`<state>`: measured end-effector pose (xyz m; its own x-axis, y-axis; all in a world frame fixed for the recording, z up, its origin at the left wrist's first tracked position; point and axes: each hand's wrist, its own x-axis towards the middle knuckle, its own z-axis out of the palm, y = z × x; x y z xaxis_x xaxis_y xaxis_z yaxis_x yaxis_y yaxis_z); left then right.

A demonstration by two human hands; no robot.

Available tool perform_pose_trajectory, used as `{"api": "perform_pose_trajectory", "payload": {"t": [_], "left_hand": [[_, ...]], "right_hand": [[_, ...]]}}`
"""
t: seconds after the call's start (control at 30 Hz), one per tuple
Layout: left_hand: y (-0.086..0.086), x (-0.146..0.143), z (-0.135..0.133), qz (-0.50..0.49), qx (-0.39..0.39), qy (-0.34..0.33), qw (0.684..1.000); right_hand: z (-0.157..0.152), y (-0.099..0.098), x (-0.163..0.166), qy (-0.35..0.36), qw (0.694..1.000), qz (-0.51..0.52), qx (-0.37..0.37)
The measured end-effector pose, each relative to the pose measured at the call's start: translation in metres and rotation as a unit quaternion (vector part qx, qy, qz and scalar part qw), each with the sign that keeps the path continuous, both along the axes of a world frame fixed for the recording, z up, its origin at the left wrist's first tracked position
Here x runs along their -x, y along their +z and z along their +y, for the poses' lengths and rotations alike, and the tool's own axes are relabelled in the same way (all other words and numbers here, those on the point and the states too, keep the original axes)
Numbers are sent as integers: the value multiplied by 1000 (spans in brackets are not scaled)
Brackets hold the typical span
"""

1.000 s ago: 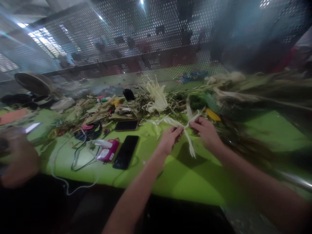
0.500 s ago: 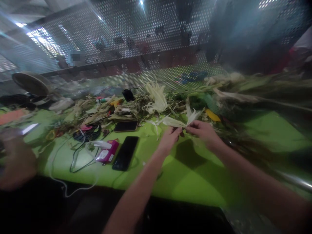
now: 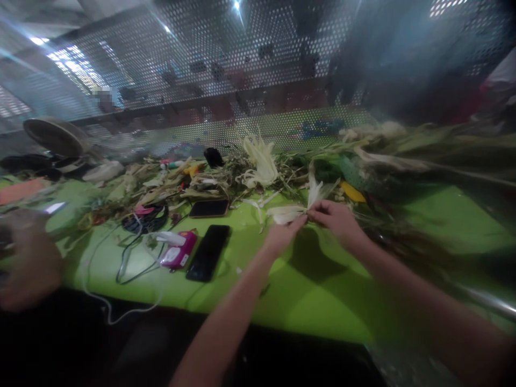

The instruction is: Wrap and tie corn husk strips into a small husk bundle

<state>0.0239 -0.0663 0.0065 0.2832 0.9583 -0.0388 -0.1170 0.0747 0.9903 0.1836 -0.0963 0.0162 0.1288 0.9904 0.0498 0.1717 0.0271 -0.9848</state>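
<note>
A pale corn husk strip (image 3: 291,208) is held low over the bright green table (image 3: 322,290), its white leaves fanning left and upward. My left hand (image 3: 281,237) pinches it from below with fingers closed. My right hand (image 3: 337,217) pinches the same husk from the right, thumb and fingers pressed together. The two hands meet at the husk's middle.
A long heap of husks and green stalks (image 3: 258,166) runs along the back before a perforated metal screen (image 3: 226,70). Two dark phones (image 3: 208,252), a pink box (image 3: 179,254) and cables (image 3: 133,252) lie left. Another person's blurred hand (image 3: 28,263) is at far left.
The husk's hanging tail has been drawn up and the strip folded; my hands have come closer together, the left shifting slightly lower, the right staying put.
</note>
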Motion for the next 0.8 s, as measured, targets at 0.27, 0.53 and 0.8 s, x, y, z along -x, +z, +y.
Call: {"api": "perform_pose_trajectory", "payload": {"t": [0.27,0.53,0.8], "left_hand": [[-16,0,7,-55,13,-18,998],[-9,-1,4,-107,81,-20,991],[-14,-3,6,-72,50,5,996]], "right_hand": [[-3,-5,3,16,989,-123,-81],[-2,-9,0,-3,985,-145,-94],[-4,-4,-1,-3,985,-142,-100]]}}
